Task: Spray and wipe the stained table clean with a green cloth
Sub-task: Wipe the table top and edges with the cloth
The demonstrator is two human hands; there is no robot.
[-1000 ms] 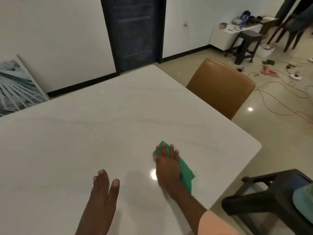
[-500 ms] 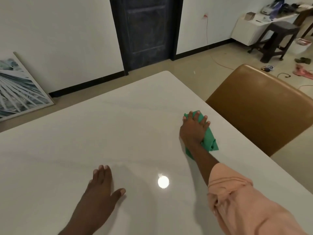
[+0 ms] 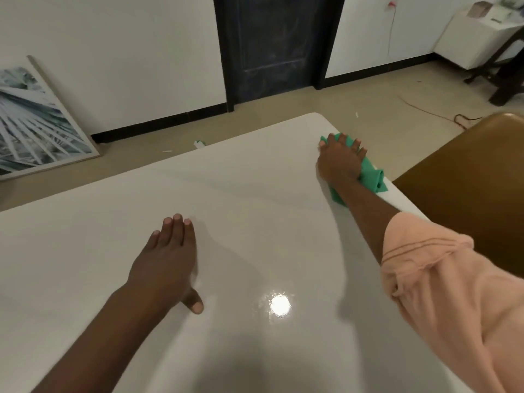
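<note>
The white glossy table (image 3: 113,236) fills most of the view. A folded green cloth (image 3: 373,177) lies near the table's far right corner, by the right edge. My right hand (image 3: 340,163) presses flat on the cloth with fingers spread and straight. My left hand (image 3: 167,259) rests flat on the bare tabletop nearer to me, fingers straight, thumb out to the side, holding nothing. No spray bottle is in view. I see no distinct stain; a lamp's bright reflection shows on the surface.
A brown chair (image 3: 467,188) stands close against the table's right edge. Beyond the far edge are a dark door (image 3: 272,43), a framed picture (image 3: 31,120) leaning on the wall, and a dark stool (image 3: 507,69) beside a white cabinet (image 3: 476,43).
My right hand has slid the green cloth away from me, from the near right part of the table to its far right corner. My left hand stayed flat on the table.
</note>
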